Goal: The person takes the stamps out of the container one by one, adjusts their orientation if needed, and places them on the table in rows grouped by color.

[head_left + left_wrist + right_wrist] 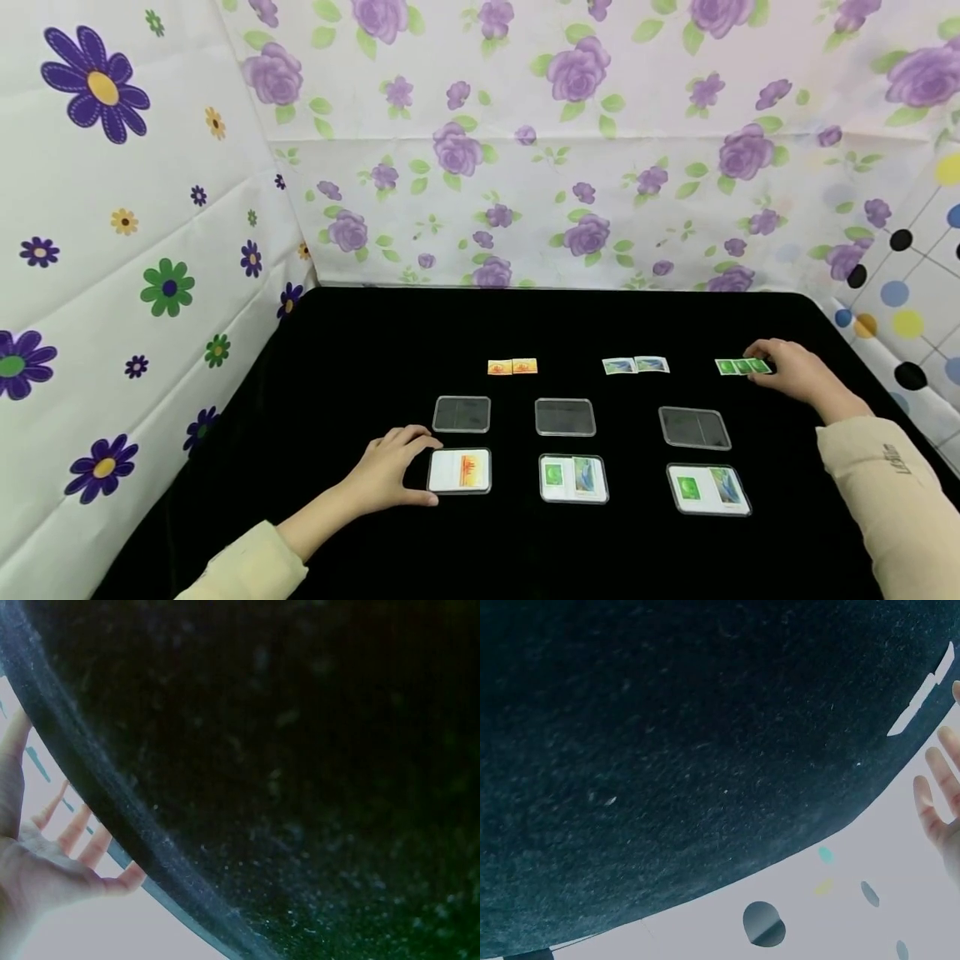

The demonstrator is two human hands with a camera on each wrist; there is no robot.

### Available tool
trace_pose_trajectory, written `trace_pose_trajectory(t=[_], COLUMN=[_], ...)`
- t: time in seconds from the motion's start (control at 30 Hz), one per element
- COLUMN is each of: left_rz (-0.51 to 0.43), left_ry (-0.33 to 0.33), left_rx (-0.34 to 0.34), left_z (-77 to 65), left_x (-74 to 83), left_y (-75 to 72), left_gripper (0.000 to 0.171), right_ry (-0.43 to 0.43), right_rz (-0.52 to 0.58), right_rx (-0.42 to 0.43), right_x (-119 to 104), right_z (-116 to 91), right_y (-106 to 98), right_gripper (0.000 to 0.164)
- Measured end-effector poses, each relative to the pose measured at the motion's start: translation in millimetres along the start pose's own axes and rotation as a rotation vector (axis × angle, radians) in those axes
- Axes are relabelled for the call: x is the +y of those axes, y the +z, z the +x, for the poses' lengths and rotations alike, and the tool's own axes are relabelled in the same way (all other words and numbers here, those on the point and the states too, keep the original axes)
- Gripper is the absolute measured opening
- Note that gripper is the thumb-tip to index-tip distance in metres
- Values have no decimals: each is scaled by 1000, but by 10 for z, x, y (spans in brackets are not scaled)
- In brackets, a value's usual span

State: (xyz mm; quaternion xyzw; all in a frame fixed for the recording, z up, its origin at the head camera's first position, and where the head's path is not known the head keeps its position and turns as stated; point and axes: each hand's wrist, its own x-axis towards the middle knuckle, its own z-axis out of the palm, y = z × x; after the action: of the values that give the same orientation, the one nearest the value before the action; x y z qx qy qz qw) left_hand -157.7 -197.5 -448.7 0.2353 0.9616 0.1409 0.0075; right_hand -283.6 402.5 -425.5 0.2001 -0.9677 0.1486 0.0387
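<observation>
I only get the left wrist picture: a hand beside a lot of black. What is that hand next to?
Observer: In the head view, the left hand is at the left edge of a clear-rimmed case.
Visitor: Ooh, what's inside it?
Observer: A white card with an orange picture toward its right side.
Visitor: And where's the other hand?
Observer: The right hand is at the right end of a row of three small green cards.

Both hands' inward paths obstructed low.
Stamped case [460,471] at left fingertips [432,444], clear case [462,414] just beyond; green stamps [741,367] at right fingertips [754,351], cloth [692,369] lane past them.
</observation>
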Motion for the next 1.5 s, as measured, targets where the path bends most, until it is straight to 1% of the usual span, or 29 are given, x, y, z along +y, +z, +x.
trace_pose_trajectory(t=[0.03, 0.13, 0.23, 0.3, 0.53, 0.73, 0.9, 1.03, 1.23, 1.5], left_rz=[1, 2, 2, 3, 10, 0, 0, -1, -3, -2], left_ry=[0, 2, 5, 7, 0, -11, -14, -16, -15, -4], left_rx=[-3, -11, -13, -10, -3, -5, -5, -7, -3, 1], left_z=[0, -4, -6, -5, 5, 17, 32, 33, 16, -1], left_x=[-2, -3, 1, 4, 8, 7, -2, -6, -1, -1], left_y=[-1, -7, -11, -12, -4, -16, -20, -16, -10, 5], left_gripper=[70, 70, 70, 70, 70, 70, 71, 71, 71, 71], right_ry=[-14, -32, -33, -14, 13, 0, -9, -29, -82, -109], right_rz=[0, 3, -8, -9, -20, -8, 7, 14, 2, 13], right_rx=[21, 36, 28, 7, -5, 13, 48, 66, 103, 127], right_x=[7, -3, -32, -58, -64, -104, -125, -146, -181, -281], right_z=[-22, -80, -116, -133, -158, -158, -145, -164, -207, -234], right_y=[16, 37, 29, 4, -31, -19, -23, -27, 15, 59], right_gripper=[30, 29, 30, 31, 32, 33, 32, 31, 29, 30])
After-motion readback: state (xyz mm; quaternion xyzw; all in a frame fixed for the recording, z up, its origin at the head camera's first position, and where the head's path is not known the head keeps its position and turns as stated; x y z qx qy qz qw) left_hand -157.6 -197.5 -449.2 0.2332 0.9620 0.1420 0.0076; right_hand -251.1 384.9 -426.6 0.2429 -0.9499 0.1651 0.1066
